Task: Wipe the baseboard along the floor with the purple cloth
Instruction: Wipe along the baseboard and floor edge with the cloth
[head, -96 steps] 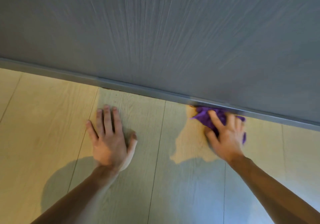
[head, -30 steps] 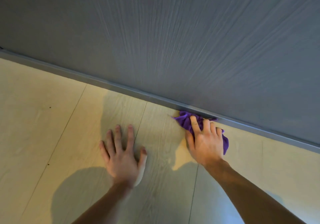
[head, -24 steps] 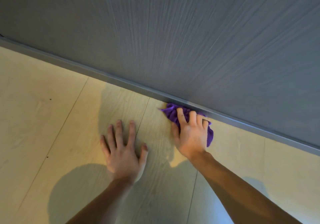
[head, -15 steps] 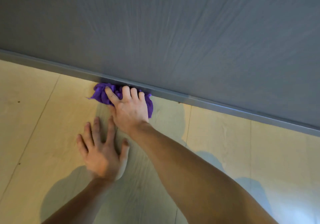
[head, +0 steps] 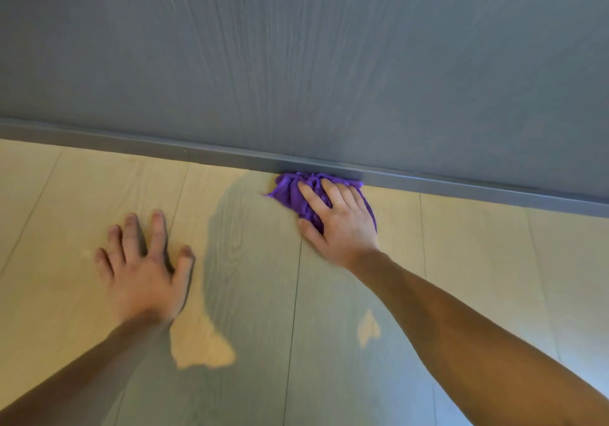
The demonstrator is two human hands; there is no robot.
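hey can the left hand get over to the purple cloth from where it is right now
Probably yes. The left hand lies flat on the floor, apart from the purple cloth, with only bare planks between. The right hand covers most of the cloth, leaving its left edge free.

We see an indoor room, likely a home: pale wood-look plank floor (head: 461,261), a grey baseboard (head: 164,147) along it, and a grey wood-grain wall (head: 296,63) above.
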